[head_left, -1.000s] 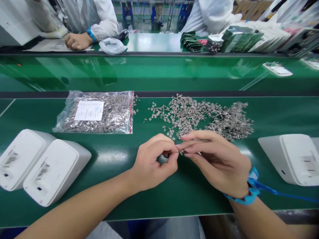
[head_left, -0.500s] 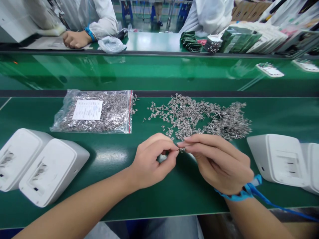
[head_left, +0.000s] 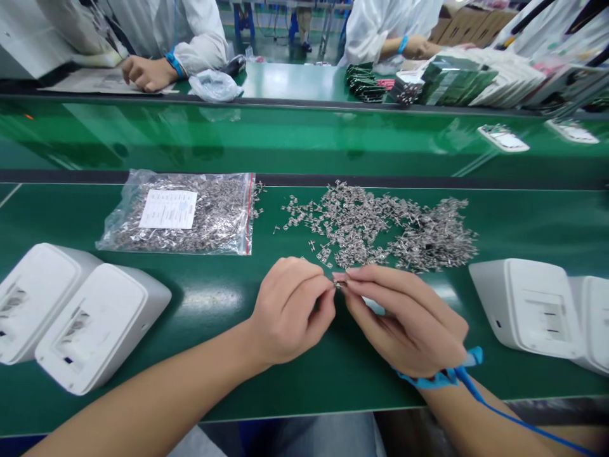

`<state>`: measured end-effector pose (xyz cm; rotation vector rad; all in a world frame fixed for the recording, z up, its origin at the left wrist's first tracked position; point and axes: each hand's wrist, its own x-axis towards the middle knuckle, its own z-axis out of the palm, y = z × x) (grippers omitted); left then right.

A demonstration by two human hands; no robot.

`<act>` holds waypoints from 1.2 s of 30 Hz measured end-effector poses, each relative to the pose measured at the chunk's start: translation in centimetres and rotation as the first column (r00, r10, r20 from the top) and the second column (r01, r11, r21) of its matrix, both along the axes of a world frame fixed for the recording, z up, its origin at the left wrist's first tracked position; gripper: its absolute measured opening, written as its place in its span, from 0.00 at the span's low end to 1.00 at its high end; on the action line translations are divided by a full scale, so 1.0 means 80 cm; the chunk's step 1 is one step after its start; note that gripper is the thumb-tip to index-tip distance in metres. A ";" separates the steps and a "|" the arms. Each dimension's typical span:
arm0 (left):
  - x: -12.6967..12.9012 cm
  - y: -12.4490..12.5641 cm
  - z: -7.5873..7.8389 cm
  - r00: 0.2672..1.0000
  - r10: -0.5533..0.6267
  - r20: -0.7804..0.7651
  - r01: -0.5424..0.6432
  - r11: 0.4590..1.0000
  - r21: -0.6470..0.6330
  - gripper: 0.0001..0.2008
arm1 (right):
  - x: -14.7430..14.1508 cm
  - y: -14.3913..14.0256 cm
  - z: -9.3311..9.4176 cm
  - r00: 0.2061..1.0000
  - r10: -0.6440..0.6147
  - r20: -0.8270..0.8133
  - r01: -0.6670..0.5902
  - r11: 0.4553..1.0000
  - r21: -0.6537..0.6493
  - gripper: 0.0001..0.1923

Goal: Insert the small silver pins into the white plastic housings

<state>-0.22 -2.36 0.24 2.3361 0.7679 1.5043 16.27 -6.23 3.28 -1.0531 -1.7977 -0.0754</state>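
Far left, near edge of the green table [head_left: 214, 393]: two white plastic housings [head_left: 71, 320] side by side, touching, tilted.
Behind them: clear zip bag [head_left: 183, 212] of small metal parts, white label on top, lying flat; a few loose parts at its right edge.

Centre: left hand [head_left: 288, 311] curled, thumb and forefinger pinched together at the tips. Between the two hands, a small metal clip [head_left: 338, 284], just in front of the loose pile. Left fingertips meet it from the left side. Whether anything else sits inside the curled left palm: cannot tell.
Right hand [head_left: 404, 317], fingers extended toward the left, thumb and forefinger closed on the same clip from the right. Both hands held just above the table surface, fingertips touching. Blue wrist strap [head_left: 440, 377] on the right wrist, cord trailing off to lower right.

Behind the hands: pile of loose metal clips [head_left: 380, 225] spread across the table, nearest pieces just beyond the fingertips.

Right: another white housing [head_left: 523, 311], with a second at the frame edge beside it.

Far side, across the middle strip: another person's hand [head_left: 145, 73] resting on paper at left; a crumpled plastic bag [head_left: 214, 86]; stacks of dark green boards [head_left: 447, 79] at right.
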 end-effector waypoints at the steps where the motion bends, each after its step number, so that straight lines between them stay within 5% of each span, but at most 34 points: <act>1: 0.000 0.000 0.000 1.000 -0.021 0.012 0.022 0.999 -0.043 0.08 | 0.000 0.001 0.000 1.000 -0.001 -0.011 0.001 1.000 0.001 0.19; 6: 0.002 -0.001 0.002 0.991 -0.099 0.085 0.116 0.967 -0.226 0.09 | 0.008 0.008 -0.003 0.987 0.059 -0.149 -0.074 0.992 -0.101 0.12; 13: 0.000 0.002 0.007 0.987 -0.086 0.139 0.121 0.955 -0.270 0.08 | 0.015 0.013 -0.010 0.926 0.105 -0.363 -0.214 0.937 -0.276 0.09; 20: 0.002 0.004 0.009 0.942 -0.097 0.322 0.195 0.938 -0.286 0.06 | 0.013 0.012 -0.010 0.945 0.158 -0.286 -0.222 0.952 -0.210 0.11; 27: 0.003 0.004 0.007 0.949 -0.095 0.302 0.235 0.852 -0.469 0.03 | 0.009 0.011 -0.007 0.966 0.085 -0.242 -0.131 0.975 -0.178 0.11; 36: 0.006 0.002 0.009 0.914 -0.079 0.398 0.297 0.799 -0.523 0.05 | 0.012 0.009 -0.005 0.983 0.036 -0.183 -0.067 0.983 -0.170 0.09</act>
